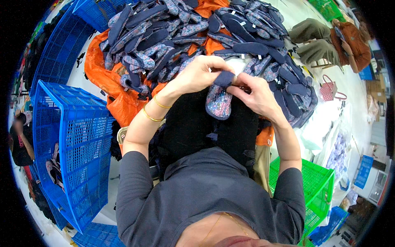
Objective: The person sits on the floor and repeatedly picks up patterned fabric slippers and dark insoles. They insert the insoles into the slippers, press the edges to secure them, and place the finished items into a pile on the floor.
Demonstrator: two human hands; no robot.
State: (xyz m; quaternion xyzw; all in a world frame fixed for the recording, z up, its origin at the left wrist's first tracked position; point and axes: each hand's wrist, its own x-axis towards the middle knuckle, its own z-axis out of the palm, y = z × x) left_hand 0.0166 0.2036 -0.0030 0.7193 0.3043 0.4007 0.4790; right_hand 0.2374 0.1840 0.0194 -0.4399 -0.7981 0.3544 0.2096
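A floral slipper with a dark navy lining hangs over my lap, its rounded toe pointing toward me. My left hand pinches it at the navy end from the left. From the other side, my right hand grips the same end, thumb and fingertips pressed together at its edge. The fingertips partly cover that end, so its exact shape is hidden. Just beyond my hands lies a big heap of similar slippers, floral and navy, several with small white tags.
Orange sheeting lies under the heap. A tall blue crate stands at my left, and a green crate at my right. A seated person is at the far right, near a pink checked bag.
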